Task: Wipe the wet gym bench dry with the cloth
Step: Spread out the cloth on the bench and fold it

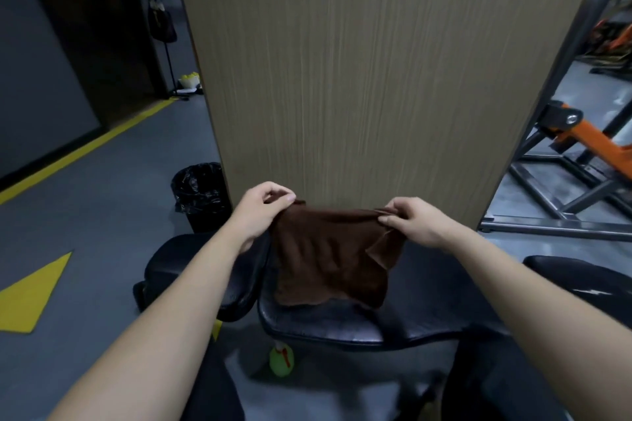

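Note:
A brown cloth (328, 256) hangs spread out in front of me, held up by its top edge. My left hand (261, 212) pinches the cloth's upper left corner. My right hand (413, 219) pinches the upper right corner, where a flap is folded over. The cloth's lower edge hangs just over the black padded gym bench (328, 325), whose surface looks glossy. Whether it touches the pad I cannot tell. A second black pad (184, 260) sits to the left under my left forearm, and a third one (581, 277) lies at the right.
A wide wood-grain pillar (369, 85) stands right behind the bench. A black lined bin (200, 195) sits to its left. An orange and grey machine frame (574, 161) fills the right side. A green bottle (281, 359) lies on the grey floor under the bench.

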